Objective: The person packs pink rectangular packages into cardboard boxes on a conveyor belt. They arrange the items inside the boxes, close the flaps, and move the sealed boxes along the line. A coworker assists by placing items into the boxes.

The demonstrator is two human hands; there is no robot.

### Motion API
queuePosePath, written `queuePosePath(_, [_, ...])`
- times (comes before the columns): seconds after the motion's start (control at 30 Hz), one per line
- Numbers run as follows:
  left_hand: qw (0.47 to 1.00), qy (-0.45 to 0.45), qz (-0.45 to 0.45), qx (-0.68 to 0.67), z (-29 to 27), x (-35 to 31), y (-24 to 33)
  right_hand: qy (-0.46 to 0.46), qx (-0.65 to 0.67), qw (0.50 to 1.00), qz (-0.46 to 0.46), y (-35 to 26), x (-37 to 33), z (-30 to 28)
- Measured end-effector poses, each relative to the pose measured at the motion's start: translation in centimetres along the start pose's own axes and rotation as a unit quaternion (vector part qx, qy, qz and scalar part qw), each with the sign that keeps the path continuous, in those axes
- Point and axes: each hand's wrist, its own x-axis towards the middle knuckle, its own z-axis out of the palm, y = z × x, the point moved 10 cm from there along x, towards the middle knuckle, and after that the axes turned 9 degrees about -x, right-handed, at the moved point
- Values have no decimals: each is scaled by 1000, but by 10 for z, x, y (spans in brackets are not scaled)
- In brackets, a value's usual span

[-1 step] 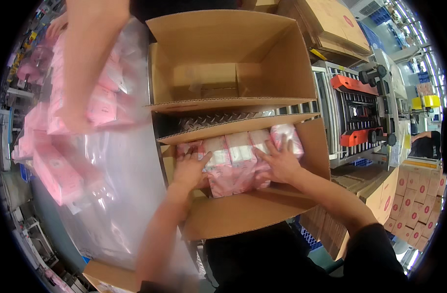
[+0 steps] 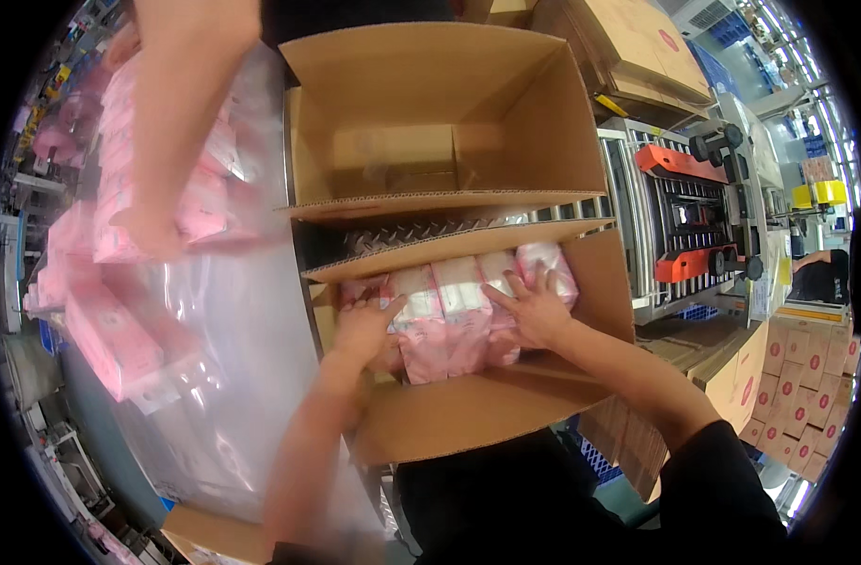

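Note:
Several pink and white plastic-wrapped packs (image 2: 447,325) stand in a row inside the near cardboard box (image 2: 458,419). My left hand (image 2: 362,330) lies over the left end of the row, fingers apart, with its thumb towards the middle. Against the right end rests my right hand (image 2: 539,309), its fingers spread across the pack tops. Both palms hide parts of the end packs. A co-worker's hand (image 2: 152,235), blurred, touches pink packs (image 2: 204,202) on the plastic-covered table (image 2: 233,405) at the left.
Beyond the near box stands another open cardboard box (image 2: 393,151), with a metal tread plate (image 2: 430,234) between them. A roller conveyor (image 2: 628,169) carrying an orange and black fixture (image 2: 680,165) lies to the right. Folded cartons (image 2: 628,47) are stacked at the far right.
Almost nothing differs. The co-worker's arm and the loose pink packs near it have shifted slightly; my hands stay on the row.

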Motion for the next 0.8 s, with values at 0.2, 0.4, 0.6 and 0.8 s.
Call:
queuePosePath(0.2, [995,-21,-9,-101,30,48,-45,-24,84,996,-6,3,52,31])
queuePosePath(0.4, [968,196,-76,140,60,35,1,44,141,988,49,16,96,97])
queuePosePath(0.6, [945,-76,-217,-231,169,13,-66,170,192,966,32,-11,17,43])
queuePosePath(0.8, [948,166,-67,-264,-3,-72,36,8,197,978,75,-10,8,106])
